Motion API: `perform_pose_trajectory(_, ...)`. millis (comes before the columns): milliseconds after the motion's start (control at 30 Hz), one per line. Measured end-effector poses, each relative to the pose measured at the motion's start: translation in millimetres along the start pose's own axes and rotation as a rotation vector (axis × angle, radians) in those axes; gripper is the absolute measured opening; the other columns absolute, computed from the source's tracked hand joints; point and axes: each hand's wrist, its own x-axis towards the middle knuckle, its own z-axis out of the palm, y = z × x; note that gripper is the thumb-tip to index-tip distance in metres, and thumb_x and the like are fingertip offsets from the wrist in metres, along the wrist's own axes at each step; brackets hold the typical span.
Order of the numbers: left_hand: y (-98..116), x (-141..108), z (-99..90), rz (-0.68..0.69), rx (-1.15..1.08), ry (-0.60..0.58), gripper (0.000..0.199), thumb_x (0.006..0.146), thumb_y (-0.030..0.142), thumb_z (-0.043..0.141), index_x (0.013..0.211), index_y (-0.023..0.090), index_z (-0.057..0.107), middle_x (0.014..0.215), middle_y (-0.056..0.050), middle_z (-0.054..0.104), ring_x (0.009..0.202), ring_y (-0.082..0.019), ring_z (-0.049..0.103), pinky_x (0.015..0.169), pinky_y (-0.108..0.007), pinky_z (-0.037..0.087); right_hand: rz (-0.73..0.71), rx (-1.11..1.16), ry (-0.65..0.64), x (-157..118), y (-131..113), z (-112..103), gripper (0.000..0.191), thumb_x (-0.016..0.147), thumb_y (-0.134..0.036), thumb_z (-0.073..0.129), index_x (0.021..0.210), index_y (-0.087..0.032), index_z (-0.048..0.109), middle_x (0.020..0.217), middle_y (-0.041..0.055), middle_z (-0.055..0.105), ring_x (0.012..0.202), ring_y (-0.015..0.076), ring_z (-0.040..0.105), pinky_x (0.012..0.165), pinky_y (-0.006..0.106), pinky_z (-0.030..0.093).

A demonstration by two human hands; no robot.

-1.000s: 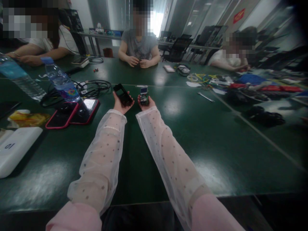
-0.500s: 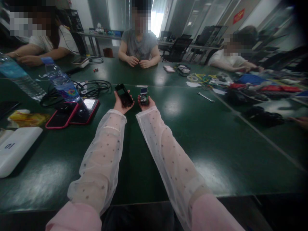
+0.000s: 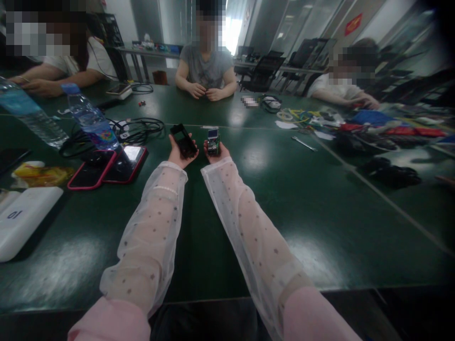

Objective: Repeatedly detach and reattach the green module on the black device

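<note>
A black plastic casing [image 3: 183, 141] with a rectangular window opening lies tilted in my left hand [image 3: 176, 155], whose fingers curl round its sides. Beside it, with a small gap between them, my right hand [image 3: 223, 150] grips a small circuit board with a screen [image 3: 213, 141]. The board shows green edges, and its little screen sits at the upper end. Both pieces are held just above the green table [image 3: 213, 227]. The fingers under each piece are partly hidden.
Left of my hands lie two phones in pink-red cases [image 3: 125, 165], a coiled black cable [image 3: 142, 127], water bottles [image 3: 88, 118] and a white power bank [image 3: 26, 222]. A wrench [image 3: 304, 144] and tangled wires [image 3: 305, 116] lie to the right. Several people sit around the table.
My hands and the two pieces stay almost still. At the far right edge, another person's hand has drawn back from the black item on the table.
</note>
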Motion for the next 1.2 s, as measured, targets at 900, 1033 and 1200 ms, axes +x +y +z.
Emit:
perform_pose_trajectory(900, -0.3, -5.8, 7.3, -0.008, 0.0, 0.061, 0.074, 0.085, 0.076, 0.022, 0.119, 0.022, 0.061, 0.078, -0.006, 0.067, 0.068, -0.017, 0.064, 0.072, -0.034, 0.055, -0.007, -0.01, 0.021, -6.7, 0.8, 4.5, 0.036, 0.1, -0.036, 0.033, 0.105, -0.014, 0.061, 0.075, 0.0039, 0.071, 0.07, 0.0137, 0.069, 0.059, 0.022, 0.058)
perform_pose_trajectory(1033, -0.5, -7.1, 9.0, -0.012, -0.006, 0.085, 0.073, 0.086, 0.075, 0.021, 0.117, 0.022, 0.061, 0.08, -0.006, 0.067, 0.071, -0.018, 0.064, 0.073, -0.034, 0.055, -0.027, -0.021, 0.02, -3.4, 2.0, 2.8, 0.033, 0.1, -0.036, 0.035, 0.101, -0.015, 0.06, 0.074, 0.0028, 0.07, 0.068, 0.0126, 0.069, 0.06, 0.021, 0.058)
perform_pose_trajectory(1200, -1.3, -6.6, 9.0, -0.017, -0.004, 0.104, 0.073, 0.086, 0.075, 0.023, 0.117, 0.021, 0.06, 0.081, -0.008, 0.067, 0.075, -0.019, 0.064, 0.075, -0.035, 0.055, -0.059, -0.032, 0.028, -3.1, 3.3, 3.1, 0.027, 0.099, -0.034, 0.038, 0.102, -0.017, 0.059, 0.074, 0.0014, 0.07, 0.068, 0.0118, 0.069, 0.062, 0.022, 0.058)
